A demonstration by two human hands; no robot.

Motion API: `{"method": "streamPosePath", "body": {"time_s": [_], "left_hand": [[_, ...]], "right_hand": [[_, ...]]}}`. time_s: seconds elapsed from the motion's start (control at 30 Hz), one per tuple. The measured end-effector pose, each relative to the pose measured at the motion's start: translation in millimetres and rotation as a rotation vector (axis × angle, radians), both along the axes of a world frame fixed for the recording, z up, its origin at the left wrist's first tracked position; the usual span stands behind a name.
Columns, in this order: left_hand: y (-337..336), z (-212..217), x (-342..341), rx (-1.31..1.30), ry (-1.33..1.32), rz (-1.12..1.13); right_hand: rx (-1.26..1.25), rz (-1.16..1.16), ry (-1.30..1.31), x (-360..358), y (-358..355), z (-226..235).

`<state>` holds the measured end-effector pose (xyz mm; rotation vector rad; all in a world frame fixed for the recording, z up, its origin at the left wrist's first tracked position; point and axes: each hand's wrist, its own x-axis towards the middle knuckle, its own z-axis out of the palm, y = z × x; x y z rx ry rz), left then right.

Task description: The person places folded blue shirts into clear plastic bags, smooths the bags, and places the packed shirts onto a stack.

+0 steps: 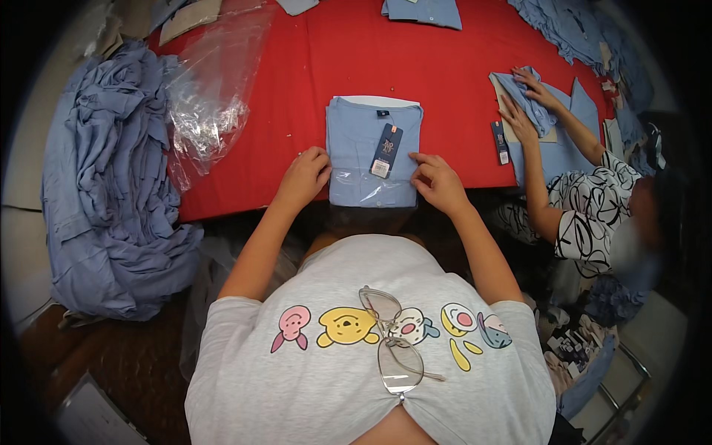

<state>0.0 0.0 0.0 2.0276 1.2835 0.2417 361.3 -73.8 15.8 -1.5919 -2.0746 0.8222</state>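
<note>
On red cloth [297, 74], a folded shirt [346, 152] bears a printed tag [386, 147].

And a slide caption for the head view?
Left hand and right hand flank a folded blue shirt with a dark tag.

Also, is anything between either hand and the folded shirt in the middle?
Possibly clear plastic, which shows over the lower part of the folded shirt; whether it reaches under the left hand or right hand can't be told. Nothing else visible blocks them.
</note>
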Motion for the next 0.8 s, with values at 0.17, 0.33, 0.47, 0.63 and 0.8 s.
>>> {"method": "streamPosePath", "body": {"time_s": [0.17,0.33,0.47,0.63,0.8], "left_hand": [[16.9,-7.6,4.0,0.46,0.011,-0.09],[29.8,-10.2,15.6,0.503,0.055,-0.08],[48.4,-12.7,21.6,0.502,0.095,-0.054],[69.1,-4.6,32.9,0.373,0.239,-0.097],[84.3,26.2,37.7,0.309,0.314,-0.141]], "right_hand": [[0.053,-0.101,-0.079,-9.8,27.1,-5.1],[0.081,-0.154,-0.063,-5.4,45.8,-15.1],[0.073,-0.078,-0.071,0.5,64.8,-18.2],[-0.189,-0.006,-0.172,5.9,104.2,13.4],[-0.098,0.289,-0.503,0.5,147.6,40.5]]}}
